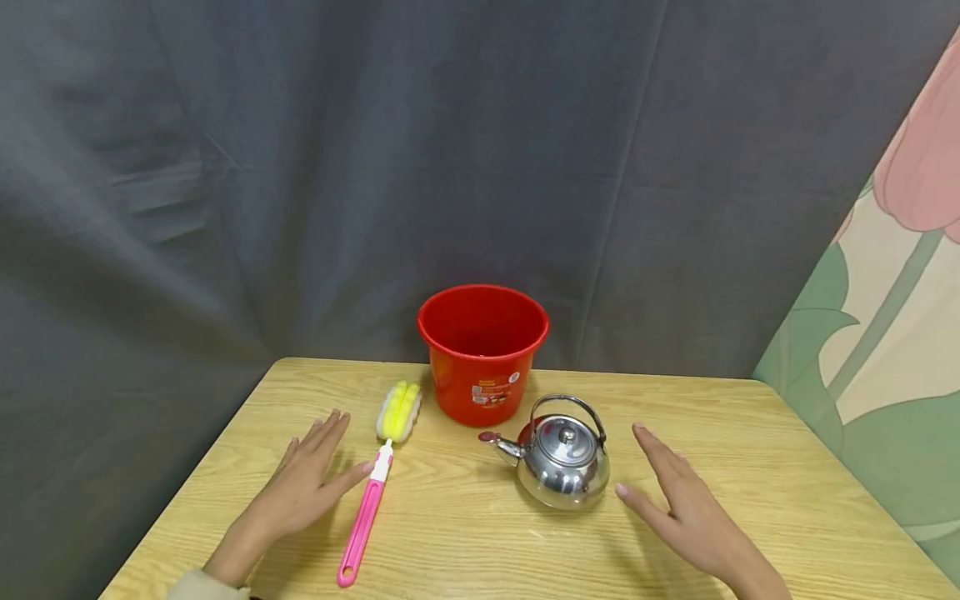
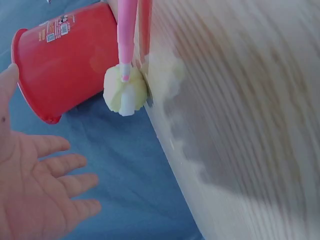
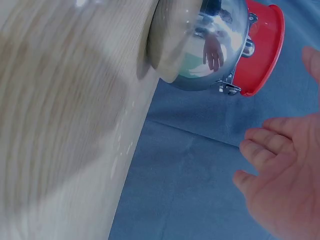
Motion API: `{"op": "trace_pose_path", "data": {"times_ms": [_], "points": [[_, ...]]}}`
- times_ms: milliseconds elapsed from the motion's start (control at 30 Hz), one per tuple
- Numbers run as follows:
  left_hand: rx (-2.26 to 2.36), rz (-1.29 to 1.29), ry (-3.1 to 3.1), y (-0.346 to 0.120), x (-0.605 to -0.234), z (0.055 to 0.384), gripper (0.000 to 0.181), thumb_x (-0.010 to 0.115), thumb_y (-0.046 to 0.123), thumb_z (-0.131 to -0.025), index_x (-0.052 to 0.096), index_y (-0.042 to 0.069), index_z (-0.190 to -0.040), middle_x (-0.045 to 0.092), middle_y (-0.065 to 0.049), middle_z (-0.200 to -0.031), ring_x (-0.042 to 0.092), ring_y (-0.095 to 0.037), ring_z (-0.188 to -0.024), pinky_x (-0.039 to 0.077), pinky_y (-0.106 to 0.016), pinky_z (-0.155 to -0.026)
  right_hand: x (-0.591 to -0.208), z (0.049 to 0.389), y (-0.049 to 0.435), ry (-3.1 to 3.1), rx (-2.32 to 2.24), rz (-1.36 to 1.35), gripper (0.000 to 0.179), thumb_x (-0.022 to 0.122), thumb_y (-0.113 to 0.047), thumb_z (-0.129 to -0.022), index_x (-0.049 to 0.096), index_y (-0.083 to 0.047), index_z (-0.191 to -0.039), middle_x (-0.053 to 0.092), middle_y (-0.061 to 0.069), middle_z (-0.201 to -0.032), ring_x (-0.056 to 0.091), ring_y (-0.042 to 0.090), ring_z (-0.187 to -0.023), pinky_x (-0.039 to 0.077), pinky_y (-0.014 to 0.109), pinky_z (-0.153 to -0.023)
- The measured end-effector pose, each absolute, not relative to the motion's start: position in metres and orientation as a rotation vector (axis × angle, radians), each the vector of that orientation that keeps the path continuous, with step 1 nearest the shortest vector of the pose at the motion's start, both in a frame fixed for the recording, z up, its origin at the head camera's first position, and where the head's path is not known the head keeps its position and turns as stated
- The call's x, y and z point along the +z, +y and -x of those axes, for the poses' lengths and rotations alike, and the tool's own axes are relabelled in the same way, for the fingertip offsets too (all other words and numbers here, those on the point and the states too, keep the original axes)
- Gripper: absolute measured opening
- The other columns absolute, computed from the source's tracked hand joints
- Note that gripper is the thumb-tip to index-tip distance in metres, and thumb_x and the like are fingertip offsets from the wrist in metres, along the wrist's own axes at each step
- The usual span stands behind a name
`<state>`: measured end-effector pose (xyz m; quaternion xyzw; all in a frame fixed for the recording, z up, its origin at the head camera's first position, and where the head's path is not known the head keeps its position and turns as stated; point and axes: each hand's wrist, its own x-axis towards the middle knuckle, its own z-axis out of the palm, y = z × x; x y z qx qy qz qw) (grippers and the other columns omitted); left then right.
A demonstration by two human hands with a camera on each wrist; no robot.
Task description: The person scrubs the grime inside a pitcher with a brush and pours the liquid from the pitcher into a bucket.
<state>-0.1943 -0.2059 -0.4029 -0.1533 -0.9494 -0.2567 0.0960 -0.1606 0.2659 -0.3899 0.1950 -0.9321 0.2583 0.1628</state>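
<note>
A long-handled sponge brush [image 1: 367, 517] with a pink handle and a yellow-and-white head lies on the table. My left hand [image 1: 303, 479] hovers just left of it, fingers extended, its thumb tip overlapping the brush's neck in the head view. To the right of the brush, a shiny steel kettle [image 1: 566, 467] stands upright, spout pointing left and handle raised. My right hand [image 1: 686, 512] is held to the right of the kettle, thumb and fingers spread apart and holding nothing. In the left wrist view the left palm [image 2: 40, 185] shows bare; so does the right palm [image 3: 285, 170] in the right wrist view.
Behind the kettle and brush, a red bucket [image 1: 483, 383] with a label stands upright near the table's back edge. The wooden table [image 1: 450, 550] meets a dark grey curtain [image 1: 450, 167] at the back. A flower-painted wall [image 1: 877, 333] borders the right side.
</note>
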Motion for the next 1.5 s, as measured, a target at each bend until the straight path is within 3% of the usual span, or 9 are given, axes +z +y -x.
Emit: {"op": "trace_pose_path", "data": {"times_ms": [167, 367, 500, 600, 733, 867, 967, 1267, 1500], "points": [[-0.79, 0.436, -2.79, -0.2, -0.403, 0.198, 0.08, 0.05, 0.055, -0.09, 0.03, 0.001, -0.145, 0.025, -0.018, -0.15, 0.022, -0.04, -0.136, 0.014, -0.063, -0.105, -0.389, 0.163, 0.263, -2.633, 0.741, -0.553, 0.072, 0.062, -0.03, -0.09, 0.022, -0.02, -0.149, 0.034, 0.013, -0.147, 0.035, 0.038, -0.13, 0.031, 0.044, -0.103], [-0.797, 0.44, -2.748, -0.191, -0.401, 0.201, 0.079, 0.048, 0.057, -0.09, 0.033, 0.001, -0.143, 0.03, -0.019, -0.148, 0.027, -0.038, -0.135, 0.019, -0.06, -0.106, -0.388, 0.168, 0.259, -2.574, 0.742, -0.561, 0.066, 0.06, -0.026, -0.091, 0.027, -0.018, -0.148, 0.039, 0.013, -0.144, 0.04, 0.037, -0.127, 0.013, 0.004, -0.097], [-0.849, 0.456, -2.695, -0.185, -0.401, 0.204, 0.075, 0.05, 0.054, -0.091, 0.036, 0.001, -0.141, 0.035, -0.02, -0.145, 0.033, -0.039, -0.131, 0.028, -0.057, -0.103, -0.388, 0.171, 0.256, -2.548, 0.78, -0.539, 0.058, 0.058, -0.024, -0.093, 0.034, -0.015, -0.145, 0.043, 0.013, -0.142, 0.042, 0.037, -0.126, 0.016, 0.006, -0.099], [-0.877, 0.463, -2.656, -0.181, -0.401, 0.206, 0.071, 0.051, 0.052, -0.091, 0.04, 0.001, -0.14, 0.04, -0.019, -0.142, 0.037, -0.038, -0.129, 0.032, -0.055, -0.101, -0.387, 0.173, 0.254, -2.553, 0.829, -0.501, 0.053, 0.055, -0.025, -0.095, 0.038, -0.012, -0.143, 0.045, 0.012, -0.14, 0.042, 0.036, -0.126, 0.029, 0.025, -0.105], [-0.891, 0.477, -2.617, -0.175, -0.401, 0.207, 0.068, 0.052, 0.05, -0.091, 0.044, 0.0, -0.136, 0.045, -0.018, -0.138, 0.041, -0.037, -0.126, 0.036, -0.053, -0.099, -0.388, 0.174, 0.251, -2.538, 0.891, -0.484, 0.047, 0.051, -0.023, -0.096, 0.042, -0.009, -0.14, 0.047, 0.012, -0.139, 0.043, 0.037, -0.125, 0.036, 0.053, -0.095], [-0.908, 0.491, -2.594, -0.17, -0.402, 0.207, 0.065, 0.053, 0.048, -0.091, 0.047, 0.0, -0.134, 0.048, -0.016, -0.135, 0.045, -0.035, -0.124, 0.039, -0.051, -0.098, -0.389, 0.175, 0.249, -2.503, 0.938, -0.492, 0.042, 0.049, -0.019, -0.098, 0.045, -0.007, -0.138, 0.05, 0.012, -0.136, 0.046, 0.036, -0.123, 0.038, 0.026, -0.1], [-0.919, 0.499, -2.578, -0.166, -0.403, 0.208, 0.063, 0.054, 0.047, -0.091, 0.048, 0.001, -0.134, 0.051, -0.016, -0.132, 0.048, -0.034, -0.122, 0.04, -0.05, -0.096, -0.389, 0.177, 0.248, -2.485, 1.008, -0.469, 0.04, 0.047, -0.019, -0.099, 0.047, -0.008, -0.137, 0.053, 0.013, -0.133, 0.05, 0.034, -0.119, 0.032, 0.006, -0.09], [-0.951, 0.502, -2.501, -0.156, -0.404, 0.209, 0.055, 0.059, 0.039, -0.091, 0.053, -0.001, -0.128, 0.058, -0.015, -0.12, 0.057, -0.031, -0.109, 0.047, -0.047, -0.088, -0.389, 0.186, 0.249, -2.527, 1.195, -0.257, 0.041, 0.04, -0.032, -0.101, 0.053, -0.009, -0.132, 0.057, 0.008, -0.129, 0.054, 0.014, -0.114, 0.037, 0.008, -0.085], [-0.997, 0.488, -2.474, -0.149, -0.405, 0.209, 0.046, 0.061, 0.035, -0.09, 0.059, 0.0, -0.12, 0.061, -0.011, -0.111, 0.06, -0.026, -0.096, 0.05, -0.041, -0.079, -0.391, 0.195, 0.253, -2.405, 1.443, -0.356, 0.038, 0.041, -0.025, -0.101, 0.055, 0.0, -0.125, 0.059, 0.011, -0.123, 0.055, -0.002, -0.107, 0.043, 0.012, -0.086]]}}
